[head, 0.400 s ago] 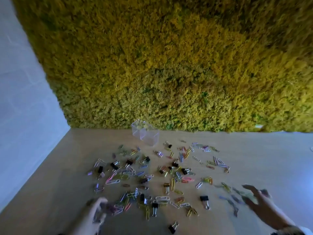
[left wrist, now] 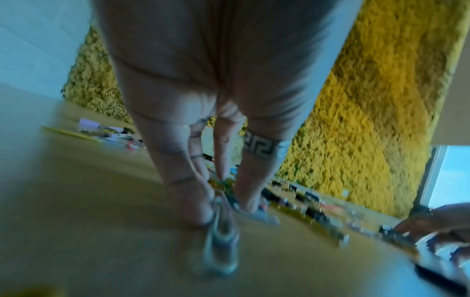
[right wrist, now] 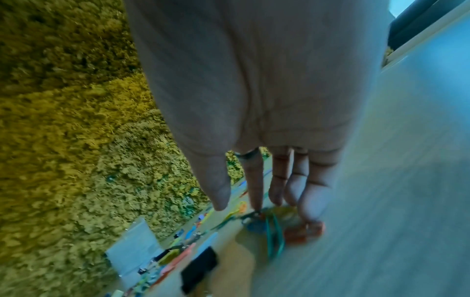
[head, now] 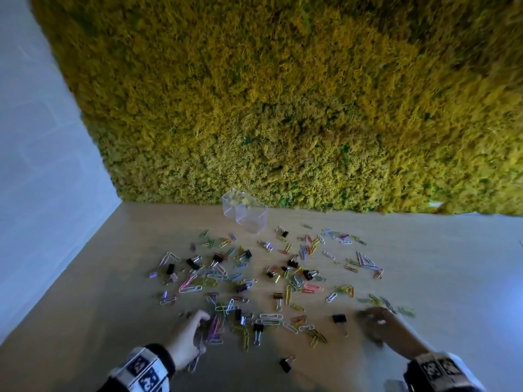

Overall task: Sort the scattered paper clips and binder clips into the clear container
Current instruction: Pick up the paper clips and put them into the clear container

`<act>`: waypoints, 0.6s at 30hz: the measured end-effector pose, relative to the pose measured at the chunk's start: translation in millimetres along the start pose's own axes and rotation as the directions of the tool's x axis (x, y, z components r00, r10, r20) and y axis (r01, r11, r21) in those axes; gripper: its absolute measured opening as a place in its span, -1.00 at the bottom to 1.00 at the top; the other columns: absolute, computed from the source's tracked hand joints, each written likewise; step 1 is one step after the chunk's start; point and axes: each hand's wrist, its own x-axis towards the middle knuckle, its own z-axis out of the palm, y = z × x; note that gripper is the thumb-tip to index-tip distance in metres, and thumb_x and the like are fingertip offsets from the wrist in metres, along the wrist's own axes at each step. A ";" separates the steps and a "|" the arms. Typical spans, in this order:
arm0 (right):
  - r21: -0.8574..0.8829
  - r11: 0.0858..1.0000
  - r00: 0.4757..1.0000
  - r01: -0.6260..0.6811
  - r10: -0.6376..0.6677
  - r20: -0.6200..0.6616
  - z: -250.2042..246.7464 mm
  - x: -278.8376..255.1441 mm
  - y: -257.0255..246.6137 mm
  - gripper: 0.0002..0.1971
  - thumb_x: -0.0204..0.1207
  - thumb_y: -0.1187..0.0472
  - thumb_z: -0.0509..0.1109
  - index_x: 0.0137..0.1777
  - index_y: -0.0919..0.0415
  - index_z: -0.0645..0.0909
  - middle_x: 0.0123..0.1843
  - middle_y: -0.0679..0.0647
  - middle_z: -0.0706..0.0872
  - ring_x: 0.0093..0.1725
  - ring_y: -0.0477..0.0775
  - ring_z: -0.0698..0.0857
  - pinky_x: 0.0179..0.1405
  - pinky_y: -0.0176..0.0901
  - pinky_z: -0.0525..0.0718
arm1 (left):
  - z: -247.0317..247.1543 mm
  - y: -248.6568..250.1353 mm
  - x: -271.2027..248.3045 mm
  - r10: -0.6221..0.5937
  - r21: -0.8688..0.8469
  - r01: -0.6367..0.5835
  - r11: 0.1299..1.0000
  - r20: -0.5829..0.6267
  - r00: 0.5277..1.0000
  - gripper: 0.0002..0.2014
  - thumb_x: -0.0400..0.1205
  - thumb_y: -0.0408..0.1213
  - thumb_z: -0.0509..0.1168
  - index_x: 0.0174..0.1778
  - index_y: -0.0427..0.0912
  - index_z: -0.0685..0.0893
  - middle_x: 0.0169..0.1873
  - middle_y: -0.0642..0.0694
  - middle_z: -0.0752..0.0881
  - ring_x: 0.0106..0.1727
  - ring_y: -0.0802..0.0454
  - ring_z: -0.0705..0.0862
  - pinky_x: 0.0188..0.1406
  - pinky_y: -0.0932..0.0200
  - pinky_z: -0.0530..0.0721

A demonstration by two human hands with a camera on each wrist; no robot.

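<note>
Coloured paper clips (head: 288,295) and black binder clips (head: 339,318) lie scattered over the wooden table (head: 452,278). The clear container (head: 244,215) stands at the back, near the wall, apart from both hands; it also shows in the right wrist view (right wrist: 132,247). My left hand (head: 188,339) rests with nearly straight fingers (left wrist: 250,193) on the pile's front left edge, a large silver paper clip (left wrist: 221,231) under it. My right hand (head: 379,323), blurred, lies with straight fingers (right wrist: 257,186) on green and orange clips (right wrist: 274,231) at the front right.
A yellow-green moss wall (head: 283,108) rises right behind the table. A white wall (head: 42,165) closes the left side. One black binder clip (head: 285,364) lies alone near the front edge between my hands. Bare wood stretches to the right.
Both hands have moved inward toward the pile: the left hand forward and right, the right hand leftward, dragging clips with it.
</note>
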 end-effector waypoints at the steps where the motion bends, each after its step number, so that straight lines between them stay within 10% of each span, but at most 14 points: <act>1: -0.033 0.999 1.000 0.013 -0.012 0.014 2.6 -5.3 -10.0 -0.83 0.51 0.37 0.34 0.08 0.28 0.64 -0.13 0.23 0.69 -0.33 0.09 0.62 -0.38 -0.14 0.56 | -2.0 2.6 1.8 0.007 -0.018 -0.006 1.000 0.011 1.000 -0.56 0.52 -0.55 0.29 0.10 0.04 0.33 0.07 -0.08 0.39 -0.19 0.14 0.48 -0.26 0.40 0.53; 4: -0.256 0.967 0.996 -0.011 -0.013 -0.090 -4.6 -6.8 -17.0 -0.62 0.55 0.12 0.32 0.36 0.11 0.49 0.24 0.25 0.54 0.16 0.20 0.58 0.17 0.02 0.55 | -9.6 9.5 -0.7 0.006 0.035 -0.003 0.999 -0.090 0.996 -0.47 0.51 -0.44 0.35 0.30 0.06 0.33 0.26 -0.14 0.41 -0.09 0.08 0.47 -0.15 0.33 0.52; 7: -0.383 0.917 0.994 -0.113 0.099 -0.056 3.7 -19.5 -24.4 -0.60 0.57 0.07 0.25 0.40 0.11 0.45 0.15 0.17 0.50 0.35 0.30 0.45 0.27 -0.06 0.46 | -1.4 21.2 -1.0 0.007 0.115 0.002 0.993 -0.071 0.997 -0.37 0.50 -0.43 0.36 0.43 -0.03 0.25 0.39 -0.15 0.27 0.22 0.03 0.46 0.18 0.27 0.55; 12: -0.278 0.935 0.975 0.221 -0.209 0.070 45.6 -26.3 -58.6 -0.80 0.54 0.15 0.26 0.09 0.02 0.65 0.16 0.08 0.53 0.09 0.10 0.62 0.17 -0.14 0.62 | 11.1 38.7 10.6 0.151 0.077 -0.145 0.987 -0.076 0.986 -0.56 0.51 -0.43 0.34 0.21 0.04 0.39 0.32 -0.16 0.30 0.00 0.06 0.41 -0.02 0.30 0.53; 15: -0.355 0.817 0.887 0.453 -0.454 0.086 69.3 -39.5 -94.0 -0.72 0.54 0.08 0.29 0.24 -0.02 0.57 0.27 -0.06 0.45 0.14 -0.03 0.58 0.35 0.00 0.50 | 5.9 38.5 17.1 0.281 0.208 -0.255 0.944 -0.107 0.954 -0.36 0.46 -0.24 0.43 0.44 -0.03 0.31 0.42 -0.05 0.22 0.36 0.01 0.31 0.38 0.20 0.37; 18: -0.420 0.681 0.793 0.600 -0.440 0.420 98.2 -49.6 -116.5 -0.47 0.44 -0.13 0.36 0.42 -0.22 0.35 0.44 -0.14 0.29 0.33 0.03 0.46 0.46 0.10 0.38 | 0.6 45.6 20.8 0.209 0.310 -0.247 0.918 0.150 0.966 -0.07 0.40 -0.19 0.48 0.59 0.05 0.05 0.58 0.03 -0.02 0.59 -0.08 0.04 0.59 -0.04 0.13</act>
